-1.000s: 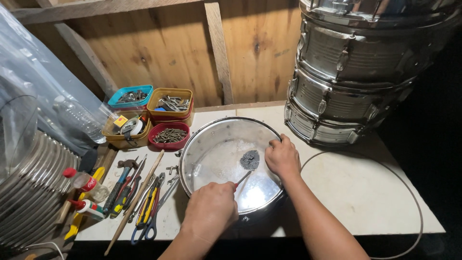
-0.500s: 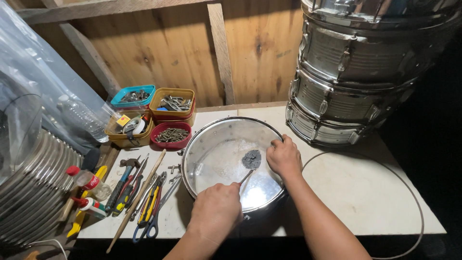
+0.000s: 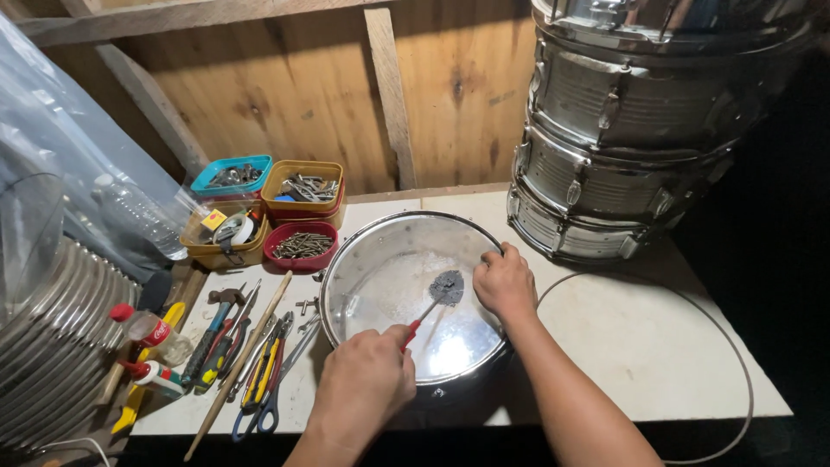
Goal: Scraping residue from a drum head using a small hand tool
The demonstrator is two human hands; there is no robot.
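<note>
A: Quick, what's on the arms?

B: Nothing worn. Both forearms bare up to the frame edge, no sleeves or cuffs in view.

A: Gloves? Rings, watch?

B: None visible. Left hand (image 3: pixel 363 385) bare, seen from the back w/ knuckles up. Right hand (image 3: pixel 504 283) bare too, wrist plain, no band.

A: Marks, tape, anything?

B: Can't tell, light's dim. Nails too small to make out. Rest of the body is out of frame.

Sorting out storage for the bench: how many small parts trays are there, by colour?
Teal tray: 1
Orange tray: 1
Yellow tray: 1
Red tray: 1
Total: 4
</note>
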